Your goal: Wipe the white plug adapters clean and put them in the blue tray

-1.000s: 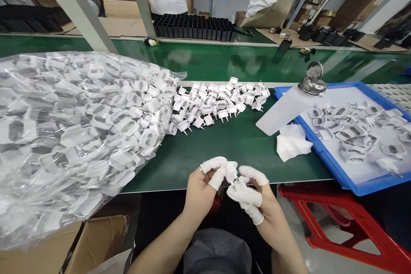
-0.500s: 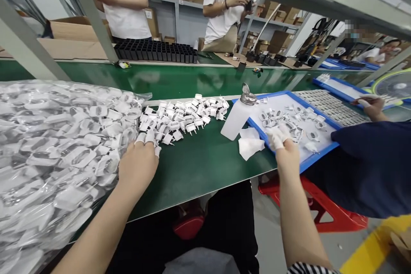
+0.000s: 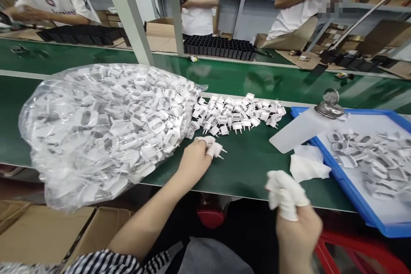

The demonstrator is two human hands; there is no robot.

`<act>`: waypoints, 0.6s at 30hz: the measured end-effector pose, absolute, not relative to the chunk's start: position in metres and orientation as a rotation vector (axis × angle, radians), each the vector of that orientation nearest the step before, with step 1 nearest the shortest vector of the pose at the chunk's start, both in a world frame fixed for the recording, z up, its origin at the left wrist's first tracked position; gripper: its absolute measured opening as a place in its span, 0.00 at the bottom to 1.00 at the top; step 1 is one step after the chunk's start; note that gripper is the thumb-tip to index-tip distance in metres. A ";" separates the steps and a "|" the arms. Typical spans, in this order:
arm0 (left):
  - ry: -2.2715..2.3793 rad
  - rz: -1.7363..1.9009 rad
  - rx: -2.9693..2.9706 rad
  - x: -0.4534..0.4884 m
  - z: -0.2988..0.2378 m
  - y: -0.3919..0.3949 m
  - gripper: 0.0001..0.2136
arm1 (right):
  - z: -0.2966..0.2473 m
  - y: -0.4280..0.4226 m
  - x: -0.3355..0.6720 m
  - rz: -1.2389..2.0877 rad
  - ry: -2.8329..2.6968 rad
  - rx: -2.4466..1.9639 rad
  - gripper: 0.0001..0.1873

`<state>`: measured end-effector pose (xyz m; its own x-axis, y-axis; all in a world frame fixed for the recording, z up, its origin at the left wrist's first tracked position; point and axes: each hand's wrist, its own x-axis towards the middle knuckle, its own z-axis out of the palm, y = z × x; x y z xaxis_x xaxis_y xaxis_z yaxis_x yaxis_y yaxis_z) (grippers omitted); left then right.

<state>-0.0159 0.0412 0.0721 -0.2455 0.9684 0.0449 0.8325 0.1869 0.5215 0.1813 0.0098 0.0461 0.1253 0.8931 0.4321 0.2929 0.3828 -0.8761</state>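
My left hand (image 3: pixel 195 158), with white finger cots on its fingertips, pinches a white plug housing (image 3: pixel 217 150) whose two pins point right. Behind it a pile of loose plug housings (image 3: pixel 237 113) lies on the green table. A large clear plastic bag (image 3: pixel 105 115) full of the same housings bulges to its left. My right hand (image 3: pixel 298 222) is closed around a crumpled white cloth (image 3: pixel 276 186), in front of the table's near edge. Beyond it stand a white bottle with a metal flip cap (image 3: pixel 295 130) and a folded white wipe (image 3: pixel 308 168).
At the right a blue-rimmed tray (image 3: pixel 349 192) holds several housings. Rows of black cases (image 3: pixel 221 47) sit across the bench, where people in white shirts (image 3: pixel 199 8) work. A red stool (image 3: pixel 349 252) is at lower right, cardboard boxes (image 3: pixel 45 231) at lower left.
My view has swung left. My left hand has come away from the pile's edge with a plug housing. My right hand, with the cloth, has moved from over the tray toward me.
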 end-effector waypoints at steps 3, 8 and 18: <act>1.728 1.280 1.251 0.002 0.058 0.026 0.15 | 0.032 0.000 0.147 0.529 -1.633 -1.059 0.17; 1.183 1.378 0.846 0.014 0.050 0.009 0.14 | 0.032 0.000 0.131 0.360 -1.659 -1.022 0.26; 0.942 1.402 0.618 0.002 0.051 0.005 0.19 | 0.038 0.002 0.133 0.318 -1.794 -0.964 0.28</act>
<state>0.0023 0.0046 0.0514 -0.0808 0.9800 -0.1821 -0.5387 0.1107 0.8352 0.1328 0.0016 0.0377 -0.1492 0.7347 0.6618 0.4624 0.6435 -0.6101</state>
